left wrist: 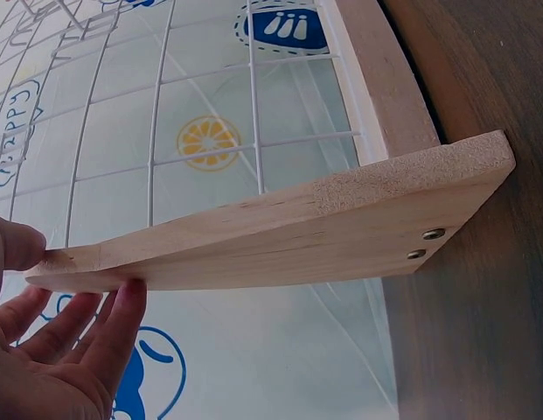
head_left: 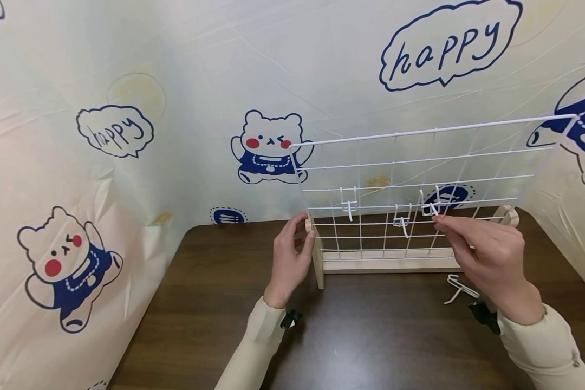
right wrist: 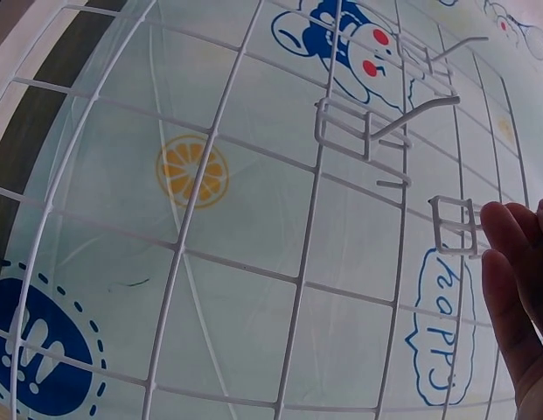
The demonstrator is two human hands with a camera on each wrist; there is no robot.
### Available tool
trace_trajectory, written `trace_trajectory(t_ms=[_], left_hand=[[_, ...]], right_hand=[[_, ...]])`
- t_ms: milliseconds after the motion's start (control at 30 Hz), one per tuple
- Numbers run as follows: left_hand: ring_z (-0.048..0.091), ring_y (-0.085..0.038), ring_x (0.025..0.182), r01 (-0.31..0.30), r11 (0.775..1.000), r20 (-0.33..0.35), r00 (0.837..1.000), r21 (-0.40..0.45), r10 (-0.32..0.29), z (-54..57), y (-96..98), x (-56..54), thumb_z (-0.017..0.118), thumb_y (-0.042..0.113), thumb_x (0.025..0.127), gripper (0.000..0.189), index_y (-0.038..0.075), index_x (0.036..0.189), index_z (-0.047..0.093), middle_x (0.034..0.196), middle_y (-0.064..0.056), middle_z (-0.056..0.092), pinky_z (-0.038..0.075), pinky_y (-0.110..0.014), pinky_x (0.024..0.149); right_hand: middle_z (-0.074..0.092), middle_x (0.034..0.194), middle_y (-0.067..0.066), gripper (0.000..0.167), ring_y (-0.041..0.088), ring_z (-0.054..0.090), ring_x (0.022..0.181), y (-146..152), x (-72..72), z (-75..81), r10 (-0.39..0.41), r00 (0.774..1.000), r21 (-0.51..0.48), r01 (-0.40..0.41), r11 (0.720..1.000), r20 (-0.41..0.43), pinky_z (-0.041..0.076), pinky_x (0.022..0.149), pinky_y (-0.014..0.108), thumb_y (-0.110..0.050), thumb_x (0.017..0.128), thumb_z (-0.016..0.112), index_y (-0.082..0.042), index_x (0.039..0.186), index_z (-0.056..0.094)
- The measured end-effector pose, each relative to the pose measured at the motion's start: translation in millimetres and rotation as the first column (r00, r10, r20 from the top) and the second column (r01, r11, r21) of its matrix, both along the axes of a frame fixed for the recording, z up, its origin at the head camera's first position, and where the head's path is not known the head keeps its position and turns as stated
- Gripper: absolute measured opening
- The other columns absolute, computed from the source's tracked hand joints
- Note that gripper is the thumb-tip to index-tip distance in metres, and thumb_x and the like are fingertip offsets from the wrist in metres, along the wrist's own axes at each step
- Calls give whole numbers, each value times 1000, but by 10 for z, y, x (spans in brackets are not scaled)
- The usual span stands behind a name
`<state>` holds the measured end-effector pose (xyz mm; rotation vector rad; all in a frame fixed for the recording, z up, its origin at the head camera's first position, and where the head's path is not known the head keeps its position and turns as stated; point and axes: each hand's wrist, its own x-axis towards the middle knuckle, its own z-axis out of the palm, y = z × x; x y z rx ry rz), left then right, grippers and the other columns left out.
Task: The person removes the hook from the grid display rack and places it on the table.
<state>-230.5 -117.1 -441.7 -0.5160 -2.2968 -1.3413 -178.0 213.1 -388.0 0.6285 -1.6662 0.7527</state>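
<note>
On my left a pale, smooth sheet (head_left: 185, 65) hangs as a wall, printed with white bears in blue and "happy" bubbles, and runs round behind the work to my right. Against it stands a dark brown wood-grain table (head_left: 370, 330) with rounded far corners and a soft patch of glare near me. On the table's farther part, toward the right, is a rack. At its left end my left hand (head_left: 292, 257) has its thumb and fingers closed about the upper end of a light, flat wooden upright (head_left: 317, 262). From there a white wire grid (head_left: 395, 134) rises above a pale wooden bottom rail (head_left: 385, 264). Along the grid, one white wire double-loop hook (head_left: 349, 206) hangs at left, and a second white wire hook (head_left: 401, 221) sits lower beside it. Next comes a third white wire hook (head_left: 430, 207), up against the grid, its prong pinched between the fingertips of my right hand (head_left: 492, 246); I can't tell whether it is seated on the wires. Below that hand, loose white wire hookware (head_left: 460, 288) lies on the table, partly hidden.
</note>
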Motion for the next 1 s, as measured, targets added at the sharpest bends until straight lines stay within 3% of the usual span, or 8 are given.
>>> trace_trajectory(t_ms=[233,400,567,667,900,1000], left_hand=[[71,-26,119,2,1000,-4,1000,-9,-2,16,6,4,64,17,104,38,10,141,59,133,-10,68,65,-44,88],[72,-25,119,3,1000,-2,1000,-6,-3,24,6,4,64,17,104,38,11,141,59,132,-10,69,65,-43,88],[72,-26,118,7,1000,-4,1000,-1,-7,15,7,7,65,17,104,38,12,141,59,132,-11,69,65,-44,88],[72,-26,118,7,1000,-2,1000,2,-7,10,4,8,65,16,103,38,12,140,59,132,-11,69,65,-45,88],[72,-27,118,10,1000,-16,1000,0,-10,14,2,2,64,16,104,37,10,140,59,131,-14,69,65,-46,87],[72,-26,118,8,1000,-17,1000,-2,-8,15,6,5,64,17,104,36,10,139,59,130,-13,69,65,-46,87]], right_hand=[[77,73,18,46,2,75,77,38,12,-35,-20,1000,28,19,999,22,41,95,-3,-37,106,61,0,87,81],[78,76,17,46,11,75,70,71,13,-64,-35,999,62,33,998,38,43,92,-2,-37,107,59,-1,90,82],[77,72,15,49,24,64,51,92,21,-86,-52,998,96,49,994,29,48,63,11,-37,108,57,0,88,81],[76,70,15,49,23,61,48,103,26,-97,-42,999,101,40,994,22,46,53,22,-37,108,57,0,86,81],[77,72,14,49,23,64,52,126,37,-120,-43,998,124,37,992,46,49,63,10,-37,108,56,0,88,81],[77,72,13,50,22,64,52,140,46,-133,-47,997,135,39,990,55,49,63,11,-37,108,56,0,88,81]])
